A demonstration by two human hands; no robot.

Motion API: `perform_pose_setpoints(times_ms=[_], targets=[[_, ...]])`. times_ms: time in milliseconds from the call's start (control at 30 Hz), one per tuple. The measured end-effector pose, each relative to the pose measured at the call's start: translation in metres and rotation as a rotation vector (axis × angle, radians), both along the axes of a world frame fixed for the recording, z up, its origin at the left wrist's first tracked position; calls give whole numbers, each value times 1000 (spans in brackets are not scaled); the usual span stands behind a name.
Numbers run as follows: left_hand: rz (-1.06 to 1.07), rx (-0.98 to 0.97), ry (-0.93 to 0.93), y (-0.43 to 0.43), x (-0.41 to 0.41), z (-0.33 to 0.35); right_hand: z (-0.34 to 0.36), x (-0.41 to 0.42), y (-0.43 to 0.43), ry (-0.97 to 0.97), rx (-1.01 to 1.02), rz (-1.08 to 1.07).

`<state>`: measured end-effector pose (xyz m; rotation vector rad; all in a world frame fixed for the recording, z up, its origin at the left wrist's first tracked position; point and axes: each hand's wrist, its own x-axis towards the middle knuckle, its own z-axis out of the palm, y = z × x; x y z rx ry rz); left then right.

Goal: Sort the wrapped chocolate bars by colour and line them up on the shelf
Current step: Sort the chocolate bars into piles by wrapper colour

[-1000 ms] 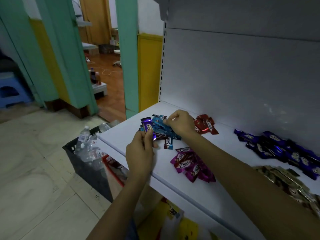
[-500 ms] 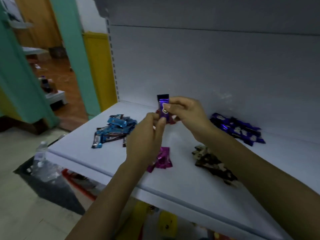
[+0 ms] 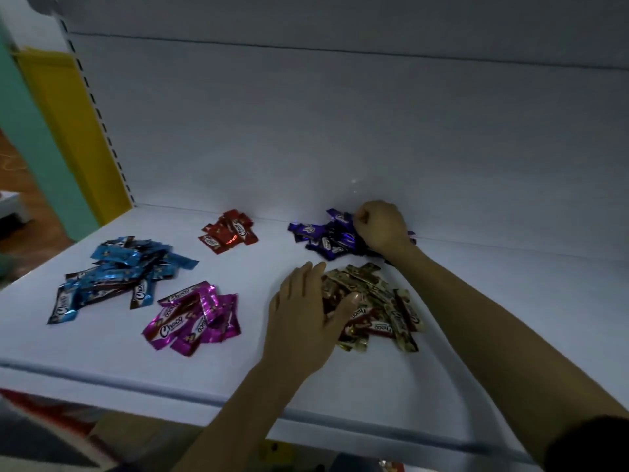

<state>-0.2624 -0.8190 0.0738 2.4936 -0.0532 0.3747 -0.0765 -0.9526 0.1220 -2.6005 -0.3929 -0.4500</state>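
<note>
The wrapped bars lie on the white shelf [image 3: 129, 366] in five loose heaps by colour, none yet in a row. In the blue heap [image 3: 115, 274] at the near left most long axes run from near left to far right. The red heap [image 3: 228, 231] at the back and the magenta heap [image 3: 194, 315] in front of it point several ways. The purple heap [image 3: 323, 236] sits against the back panel [image 3: 306, 131] and the gold heap [image 3: 377, 308] is just in front of it. The right hand [image 3: 381, 229] rests on the purple heap's right side and hides it. Its fingers are curled in; whether they clamp a wrapper cannot be made out. The left hand [image 3: 306, 315] lies flat on the gold heap's left edge, fingers straight and slightly apart. Half a second ago both hands pinched one purple bar upright above the shelf; that bar is no longer in the air.
</note>
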Motion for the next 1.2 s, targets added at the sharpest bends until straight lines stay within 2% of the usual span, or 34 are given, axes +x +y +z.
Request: perform_pose_setpoints(times_ms=[100, 200, 267, 367, 533, 1033, 1133, 1200], targets=[[19, -33, -8, 4, 7, 1, 5, -3, -3, 31, -18, -8], [2, 2, -19, 3, 9, 0, 5, -30, -14, -43, 173, 85], [-18, -2, -6, 3, 8, 1, -7, -60, -27, -25, 303, 132], [-25, -40, -3, 4, 7, 9, -28, -96, -56, 23, 385, 112], [-170, 267, -203, -3, 2, 5, -40, -91, -65, 91, 716, -66], [-149, 340, -197, -5, -2, 1, -41, -101, -66, 107, 775, -80], [-157, 326, -214, -6, -3, 2, -41, -102, -67, 119, 880, -124], [-123, 304, -115, -8, 2, 5, -41, -101, -67, 145, 983, -149]])
